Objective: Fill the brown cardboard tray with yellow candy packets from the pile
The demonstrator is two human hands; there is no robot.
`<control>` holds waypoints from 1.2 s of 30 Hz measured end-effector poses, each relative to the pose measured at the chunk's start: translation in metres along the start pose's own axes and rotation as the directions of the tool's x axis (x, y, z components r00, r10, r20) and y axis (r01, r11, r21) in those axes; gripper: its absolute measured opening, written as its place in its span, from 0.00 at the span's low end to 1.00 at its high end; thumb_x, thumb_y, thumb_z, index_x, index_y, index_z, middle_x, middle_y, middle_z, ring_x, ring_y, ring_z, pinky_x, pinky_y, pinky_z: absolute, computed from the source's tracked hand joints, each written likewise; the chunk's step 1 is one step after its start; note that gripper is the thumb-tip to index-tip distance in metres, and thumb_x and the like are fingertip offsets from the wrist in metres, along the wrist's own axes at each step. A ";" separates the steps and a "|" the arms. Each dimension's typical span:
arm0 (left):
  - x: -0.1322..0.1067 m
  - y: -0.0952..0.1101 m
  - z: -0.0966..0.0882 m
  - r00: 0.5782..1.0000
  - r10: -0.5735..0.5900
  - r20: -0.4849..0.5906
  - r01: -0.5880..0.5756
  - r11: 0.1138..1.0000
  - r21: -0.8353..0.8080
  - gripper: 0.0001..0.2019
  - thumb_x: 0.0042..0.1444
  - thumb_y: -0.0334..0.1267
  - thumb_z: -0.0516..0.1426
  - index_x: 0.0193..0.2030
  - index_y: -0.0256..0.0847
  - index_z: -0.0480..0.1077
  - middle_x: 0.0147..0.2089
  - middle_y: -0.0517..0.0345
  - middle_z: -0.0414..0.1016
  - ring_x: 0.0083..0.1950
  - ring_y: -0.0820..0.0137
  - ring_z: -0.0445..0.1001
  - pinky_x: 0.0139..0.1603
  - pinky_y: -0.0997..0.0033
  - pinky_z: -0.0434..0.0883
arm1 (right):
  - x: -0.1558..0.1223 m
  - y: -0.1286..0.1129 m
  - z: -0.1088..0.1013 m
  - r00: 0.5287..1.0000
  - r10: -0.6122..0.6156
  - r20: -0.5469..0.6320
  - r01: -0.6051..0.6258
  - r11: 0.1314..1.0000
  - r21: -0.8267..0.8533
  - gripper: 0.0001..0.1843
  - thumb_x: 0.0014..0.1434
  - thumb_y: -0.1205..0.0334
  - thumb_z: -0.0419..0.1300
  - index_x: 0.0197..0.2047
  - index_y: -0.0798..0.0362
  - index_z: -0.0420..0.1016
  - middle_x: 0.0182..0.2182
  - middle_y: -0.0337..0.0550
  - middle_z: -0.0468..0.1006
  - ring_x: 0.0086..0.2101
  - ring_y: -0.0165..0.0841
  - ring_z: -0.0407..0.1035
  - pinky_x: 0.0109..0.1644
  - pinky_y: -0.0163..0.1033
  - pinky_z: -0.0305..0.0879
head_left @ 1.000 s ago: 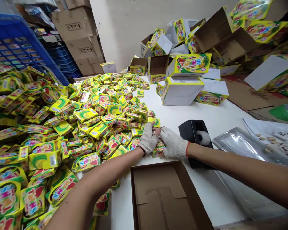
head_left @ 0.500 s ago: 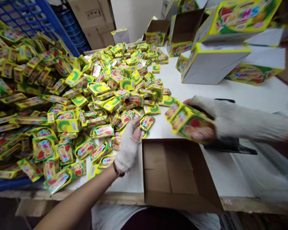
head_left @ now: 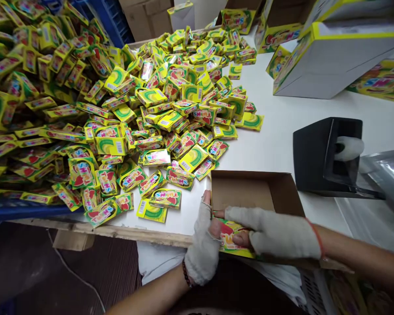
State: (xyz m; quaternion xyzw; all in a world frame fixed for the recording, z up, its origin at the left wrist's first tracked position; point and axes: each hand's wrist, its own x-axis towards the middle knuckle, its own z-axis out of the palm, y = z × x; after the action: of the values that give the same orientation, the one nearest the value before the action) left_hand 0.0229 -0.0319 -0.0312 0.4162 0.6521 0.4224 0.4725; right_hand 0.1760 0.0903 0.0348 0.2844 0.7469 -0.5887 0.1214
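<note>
An open brown carton sits at the table's front edge. Inside its near left corner lie small yellow-green boxes with a watermelon print; how many is hidden. My right hand, in a fingerless white glove, reaches over the near part of the carton and grips these boxes, index finger and thumb at their edges. My left hand, gloved likewise, clasps the carton's left wall near the front corner, its thumb close to the boxes. To the left spreads a big heap of similar small boxes.
A black tape dispenser stands right of the carton, beside clear plastic sheets. Larger white-and-yellow display boxes stand at the back right. A blue crate is behind the heap. A wooden edge borders the table.
My right hand has brought the small boxes from above the table down into the carton's near left corner. My left hand has left the heap for the carton's left wall. The view has shifted.
</note>
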 end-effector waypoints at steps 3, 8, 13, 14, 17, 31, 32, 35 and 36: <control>-0.002 0.007 0.006 1.000 -0.014 -0.026 0.016 0.998 0.066 0.39 0.65 0.57 0.47 0.76 0.35 0.47 0.78 0.47 0.45 0.78 0.54 0.45 0.78 0.53 0.47 | 0.000 0.011 0.019 0.994 -0.029 -0.109 0.024 0.999 -0.048 0.21 0.59 0.54 0.58 0.55 0.47 0.75 0.47 0.46 0.79 0.46 0.42 0.74 0.53 0.45 0.71; 0.012 0.017 -0.036 0.982 0.185 0.045 -0.189 0.925 0.328 0.28 0.67 0.48 0.46 0.69 0.36 0.62 0.73 0.43 0.60 0.73 0.56 0.60 0.74 0.54 0.58 | 0.004 0.018 0.023 0.990 -0.004 -0.142 -0.014 0.993 -0.121 0.32 0.55 0.50 0.61 0.63 0.45 0.71 0.57 0.50 0.75 0.51 0.49 0.73 0.56 0.50 0.71; 0.037 0.026 -0.120 0.932 0.261 0.249 -0.340 0.401 0.851 0.19 0.53 0.35 0.59 0.53 0.42 0.73 0.58 0.44 0.75 0.59 0.50 0.72 0.60 0.45 0.70 | 0.001 0.008 0.009 0.989 0.129 -0.077 -0.136 0.987 -0.088 0.38 0.52 0.48 0.63 0.65 0.48 0.69 0.59 0.51 0.75 0.54 0.51 0.73 0.58 0.52 0.70; 0.040 0.025 -0.131 0.931 0.217 0.294 -0.347 0.269 0.898 0.19 0.51 0.32 0.58 0.52 0.42 0.74 0.56 0.44 0.76 0.57 0.50 0.73 0.56 0.45 0.71 | 0.001 0.009 0.007 0.991 0.121 -0.052 -0.125 0.989 -0.080 0.39 0.52 0.47 0.64 0.66 0.48 0.69 0.58 0.51 0.75 0.53 0.51 0.73 0.57 0.52 0.70; 0.043 0.022 -0.148 0.924 0.181 0.338 -0.357 0.087 0.930 0.16 0.52 0.26 0.54 0.46 0.43 0.75 0.49 0.47 0.79 0.49 0.53 0.77 0.49 0.49 0.73 | 0.000 0.018 -0.003 0.998 0.065 -0.010 -0.065 0.996 -0.066 0.44 0.53 0.42 0.65 0.68 0.52 0.65 0.59 0.54 0.75 0.53 0.51 0.73 0.58 0.52 0.70; 0.037 0.095 -0.035 0.385 0.889 0.249 -0.666 0.081 0.742 0.13 0.61 0.29 0.58 0.51 0.44 0.69 0.46 0.52 0.74 0.48 0.64 0.75 0.49 0.62 0.76 | -0.018 -0.028 -0.069 0.978 -0.122 -0.167 0.148 0.977 0.151 0.22 0.58 0.46 0.60 0.46 0.56 0.75 0.33 0.40 0.75 0.32 0.31 0.68 0.31 0.34 0.64; 0.037 0.093 -0.033 0.423 0.883 0.205 -0.653 0.140 0.744 0.15 0.60 0.28 0.57 0.53 0.43 0.68 0.50 0.48 0.73 0.54 0.61 0.74 0.52 0.59 0.76 | -0.024 -0.026 -0.072 0.979 -0.093 -0.183 0.114 0.987 0.109 0.20 0.58 0.49 0.60 0.45 0.55 0.75 0.32 0.39 0.74 0.31 0.31 0.67 0.31 0.34 0.62; 0.029 0.093 -0.032 0.570 0.812 0.124 -0.653 0.356 0.668 0.20 0.58 0.27 0.56 0.57 0.40 0.64 0.59 0.41 0.68 0.63 0.56 0.68 0.59 0.52 0.73 | -0.040 -0.024 -0.077 0.971 0.022 -0.237 -0.058 0.988 -0.146 0.12 0.52 0.61 0.58 0.40 0.52 0.76 0.30 0.39 0.76 0.29 0.33 0.67 0.30 0.36 0.60; 0.024 0.093 -0.031 0.602 0.780 0.170 -0.682 0.392 0.617 0.18 0.58 0.28 0.56 0.55 0.41 0.65 0.57 0.43 0.70 0.60 0.58 0.71 0.58 0.54 0.74 | -0.043 -0.024 -0.078 0.966 0.068 -0.250 -0.133 0.958 -0.255 0.11 0.49 0.65 0.58 0.37 0.51 0.76 0.29 0.39 0.76 0.28 0.34 0.67 0.30 0.37 0.59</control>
State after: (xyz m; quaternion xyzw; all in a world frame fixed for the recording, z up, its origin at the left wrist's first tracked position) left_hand 0.0015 0.0139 0.0566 0.7586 0.5341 0.3726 0.0205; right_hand 0.2096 0.1483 0.0979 0.3717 0.8136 -0.4362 0.0984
